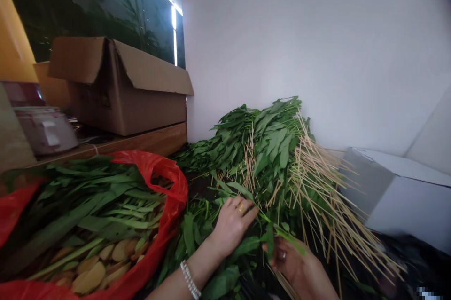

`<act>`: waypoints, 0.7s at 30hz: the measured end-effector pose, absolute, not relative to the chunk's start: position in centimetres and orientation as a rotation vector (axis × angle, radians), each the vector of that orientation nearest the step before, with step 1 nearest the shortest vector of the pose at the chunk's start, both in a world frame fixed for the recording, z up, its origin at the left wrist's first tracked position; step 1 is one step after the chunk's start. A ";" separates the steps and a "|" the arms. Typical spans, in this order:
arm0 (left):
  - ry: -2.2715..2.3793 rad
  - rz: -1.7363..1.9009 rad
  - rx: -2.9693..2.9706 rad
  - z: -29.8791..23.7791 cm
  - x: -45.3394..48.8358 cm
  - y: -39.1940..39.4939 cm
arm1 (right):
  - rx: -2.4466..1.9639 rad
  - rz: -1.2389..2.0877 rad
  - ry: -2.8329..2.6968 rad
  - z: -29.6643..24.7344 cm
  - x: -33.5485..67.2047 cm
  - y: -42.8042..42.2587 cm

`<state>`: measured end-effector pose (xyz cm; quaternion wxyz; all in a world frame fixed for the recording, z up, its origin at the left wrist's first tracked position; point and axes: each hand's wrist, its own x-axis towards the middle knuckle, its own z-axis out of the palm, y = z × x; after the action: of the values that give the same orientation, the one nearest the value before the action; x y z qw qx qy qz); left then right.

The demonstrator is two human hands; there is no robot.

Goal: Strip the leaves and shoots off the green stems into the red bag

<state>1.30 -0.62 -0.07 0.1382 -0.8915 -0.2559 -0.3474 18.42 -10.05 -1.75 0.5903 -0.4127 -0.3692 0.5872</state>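
My left hand (232, 227), with a gold ring and a pearl bracelet (190, 280), lies closed over the near end of a leafy green stem (287, 236). My right hand (292, 267) pinches the same stem a little further along, with its palm turned upward. Just beyond both hands rises a large heap of long green leaves (271, 145), with many thin bamboo skewers (327, 196) fanning out to the right. The stem's far end and the skewers' lower ends are partly hidden among the leaves.
To the left, a red plastic bag (169, 187) holds long leaves and pale slices (89, 276). A cardboard box (120, 88) stands on a wooden ledge (141, 142), with a grey appliance (45, 130) beside it. A white box (401, 196) sits at right against a white wall (317, 41).
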 end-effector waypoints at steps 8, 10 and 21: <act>-0.625 -1.068 -2.620 0.1 1.7 -1.8 | -1.029 1.495 -0.946 -2.1 17.8 -10.3; -0.738 -1.233 -2.594 -0.3 1.7 -1.2 | -1.037 1.464 -0.881 -2.3 17.9 -10.1; -1.118 -1.741 -2.515 -0.6 1.1 0.8 | -0.980 1.438 -0.782 -1.7 17.7 -10.3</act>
<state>1.07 0.77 -0.60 -0.0574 -0.7711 -0.3426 -0.5336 17.75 -10.29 -1.71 0.5787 -0.4189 -0.3342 0.6148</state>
